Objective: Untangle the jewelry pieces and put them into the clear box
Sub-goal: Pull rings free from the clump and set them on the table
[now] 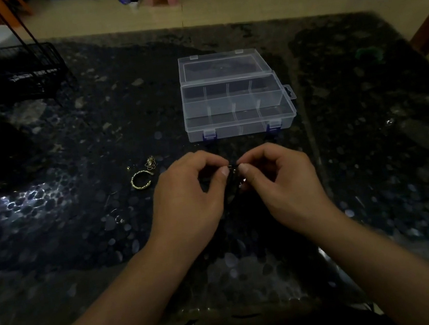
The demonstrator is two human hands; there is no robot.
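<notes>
Head cam, pretty dim. Both hands were up close together over the dark pebbly table (365,122), the left hand (187,192) and right hand (285,178) each pinched thumb-to-forefinger on 1 small dark jewelry piece (233,169) stretched between them. It looked like a thin dark cord with a tiny clasp or shiny bit, but it was too dark to say exactly what.

Straight beyond the pinch sat the clear box (237,105), lid flipped open away from the hands, dividers showing; I couldn't see anything in the compartments.

Left of the left hand, near but apart, lay a gold bangle (141,180), with a little gold tangle (150,163) just beyond it. A faint silvery ring-ish thing (119,219) lay nearer the person, left of the left wrist.
</notes>
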